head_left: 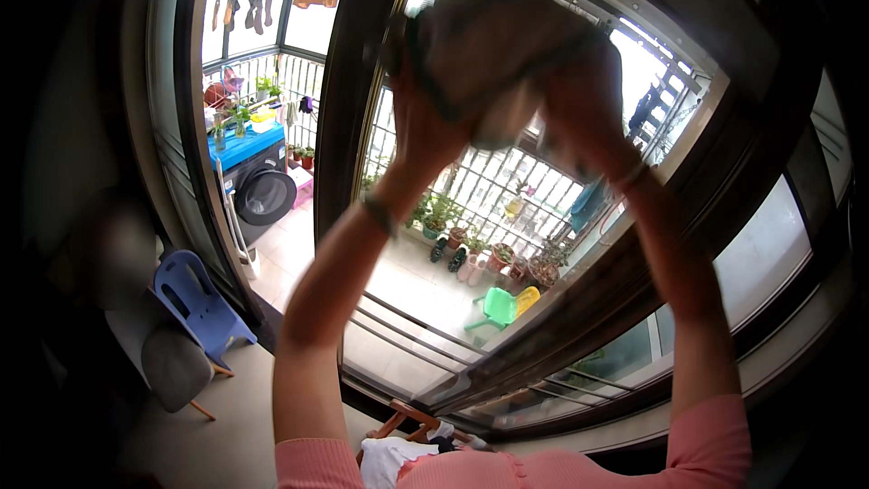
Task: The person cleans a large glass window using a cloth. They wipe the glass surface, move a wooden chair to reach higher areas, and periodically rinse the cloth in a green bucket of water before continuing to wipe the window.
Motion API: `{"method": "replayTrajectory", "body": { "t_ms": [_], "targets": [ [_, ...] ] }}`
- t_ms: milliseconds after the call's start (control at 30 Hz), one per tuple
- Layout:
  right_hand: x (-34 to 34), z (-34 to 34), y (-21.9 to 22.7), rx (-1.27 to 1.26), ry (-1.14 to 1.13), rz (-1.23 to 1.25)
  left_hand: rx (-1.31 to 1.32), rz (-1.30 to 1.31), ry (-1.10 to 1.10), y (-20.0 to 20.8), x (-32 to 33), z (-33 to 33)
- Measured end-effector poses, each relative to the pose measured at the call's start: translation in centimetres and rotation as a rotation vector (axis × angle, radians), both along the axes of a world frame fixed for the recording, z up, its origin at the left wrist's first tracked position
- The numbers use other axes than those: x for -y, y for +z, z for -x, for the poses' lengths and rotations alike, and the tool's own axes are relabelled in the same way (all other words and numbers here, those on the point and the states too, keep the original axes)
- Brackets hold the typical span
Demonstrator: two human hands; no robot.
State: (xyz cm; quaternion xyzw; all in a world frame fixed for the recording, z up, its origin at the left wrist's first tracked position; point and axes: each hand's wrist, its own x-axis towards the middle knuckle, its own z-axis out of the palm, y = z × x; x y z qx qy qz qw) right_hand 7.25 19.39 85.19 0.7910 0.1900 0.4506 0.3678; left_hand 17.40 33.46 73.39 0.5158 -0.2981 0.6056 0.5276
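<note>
1. From my remote view, the cloth (493, 41) is raised near 12 o'clock, right of the dark frame (348, 81) at 11 o'clock
2. The left hand (421, 113) at the cloth's 8 o'clock and right hand (584, 95) at its 4 o'clock seem to grip it; blur hides the fingers' tips from me
3. Done, I judge: cloth up, in both hands
4. Contact with any pane, and how much remains, I cannot tell

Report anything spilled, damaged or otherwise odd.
Nothing looks spilled or broken; the crumpled white cloth by the brown wooden frame looks untidy. The greyish, dark-edged cloth between left hand and right hand is too blurred to judge.
</note>
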Motion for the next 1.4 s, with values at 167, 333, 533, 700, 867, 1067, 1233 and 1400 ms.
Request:
{"method": "replayTrajectory", "body": {
  "t_ms": [167, 333, 533, 700, 867, 1067, 1233, 1400],
  "targets": [
    [-4.2, -4.6, 10.7, 0.417, 0.400, 0.018, 0.260, 0.154, 0.846, 13.9, -2.7, -0.1],
    [-6.0, -4.6, 5.7, 0.355, 0.585, -0.005, -0.149, -0.212, 0.308, 7.1, -3.0, 0.0],
    [-5.7, -3.8, -13.5, -0.183, 0.578, -0.356, -0.201, -0.041, 0.281, -17.8, -0.2, 0.9],
    [0.9, -0.6, -32.1, -0.679, 0.327, 0.028, -0.719, -0.263, 0.094, -37.8, 4.9, 10.5],
    [2.1, 1.2, -29.3, -0.628, 0.298, -0.025, -0.777, 0.068, -0.534, -40.7, 8.1, 9.7],
    [3.5, 2.4, -10.1, -0.272, 0.125, -0.059, -0.077, -0.056, 0.139, -14.8, 4.9, 2.3],
    [3.7, 1.6, 5.0, 0.411, 0.037, 0.047, -0.057, -0.175, -0.222, 8.2, 2.3, -1.3],
    [1.7, 1.0, 4.0, 0.548, 0.228, -0.042, -0.124, -0.397, 0.104, 7.6, 0.0, -3.1]
  ]
}}
